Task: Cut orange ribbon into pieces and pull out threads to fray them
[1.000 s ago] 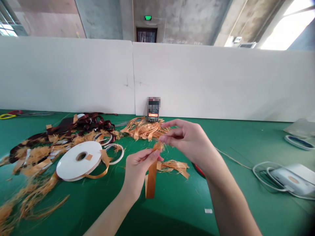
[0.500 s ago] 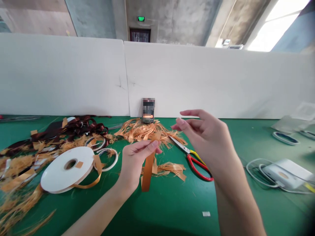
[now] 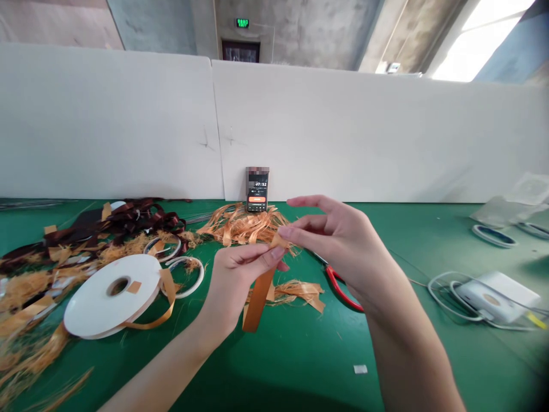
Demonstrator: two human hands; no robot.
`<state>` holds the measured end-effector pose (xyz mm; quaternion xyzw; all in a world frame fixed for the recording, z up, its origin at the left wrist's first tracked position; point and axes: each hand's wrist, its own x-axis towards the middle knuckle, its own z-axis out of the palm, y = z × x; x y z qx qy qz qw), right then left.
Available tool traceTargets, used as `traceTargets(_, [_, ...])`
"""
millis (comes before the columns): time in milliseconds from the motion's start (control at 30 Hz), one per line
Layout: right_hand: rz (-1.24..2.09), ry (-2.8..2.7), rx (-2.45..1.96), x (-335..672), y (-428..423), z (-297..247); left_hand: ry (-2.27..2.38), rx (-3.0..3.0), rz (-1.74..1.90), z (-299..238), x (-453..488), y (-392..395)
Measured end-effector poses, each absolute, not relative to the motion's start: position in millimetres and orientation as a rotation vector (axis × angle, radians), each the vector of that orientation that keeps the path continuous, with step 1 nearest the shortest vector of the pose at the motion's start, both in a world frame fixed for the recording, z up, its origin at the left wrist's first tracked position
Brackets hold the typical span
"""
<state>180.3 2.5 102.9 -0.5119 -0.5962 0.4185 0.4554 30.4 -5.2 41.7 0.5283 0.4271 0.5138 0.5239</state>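
Head view: right of the white ribbon spool (image 3: 112,297), the left hand (image 3: 238,283) pinches a limp, light orange ribbon (image 3: 257,303) below its frayed end, where the narrowed right hand (image 3: 338,246) may or may not grip.

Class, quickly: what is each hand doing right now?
Left hand: closed, pinching the orange ribbon.
Right hand: partly open, fingertips at the ribbon's frayed end; grip cannot be told.

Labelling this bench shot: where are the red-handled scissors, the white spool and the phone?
Red-handled scissors (image 3: 338,290): head view, on the red handle.
White spool (image 3: 92,306): head view, on its flat face.
Phone (image 3: 257,197): head view, on its screen.
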Motion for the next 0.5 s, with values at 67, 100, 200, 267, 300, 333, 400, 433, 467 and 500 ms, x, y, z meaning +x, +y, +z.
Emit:
traceTargets(67, [1.046, -1.437, -1.268, 178.9, 2.3, 104.0, 1.016, 1.260, 1.226, 41.9, 30.3, -5.7])
traceTargets(100, [1.054, -1.420, -1.269, 178.5, 2.4, 104.2, 1.015, 1.250, 1.224, 42.2, 30.5, -5.9])
traceTargets(200, [1.050, -1.374, -1.265, 178.5, 3.7, 104.1, 1.020, 1.217, 1.227, 43.0, 31.5, -6.6])
traceTargets(267, [1.032, -1.339, -1.245, 179.2, 4.8, 103.5, 1.013, 1.207, 1.233, 43.0, 31.8, -7.0])
traceTargets(300, [1.024, -1.323, -1.235, 179.5, 5.2, 103.2, 1.007, 1.208, 1.236, 42.9, 31.8, -7.3])
traceTargets(333, [1.021, -1.310, -1.228, 179.8, 5.5, 102.8, 1.004, 1.212, 1.237, 42.7, 31.7, -7.6])
traceTargets(400, [1.024, -1.295, -1.207, 179.8, 5.7, 101.7, 1.002, 1.219, 1.240, 42.5, 31.4, -8.1])
traceTargets(433, [1.026, -1.288, -1.196, 179.6, 5.7, 101.1, 1.001, 1.219, 1.242, 42.5, 31.3, -8.4])
traceTargets(467, [1.024, -1.278, -1.184, 179.3, 5.6, 100.3, 1.000, 1.215, 1.245, 42.6, 31.3, -8.6])
traceTargets(500, [1.015, -1.266, -1.170, 179.0, 5.5, 99.6, 0.999, 1.206, 1.248, 42.8, 31.3, -8.7])
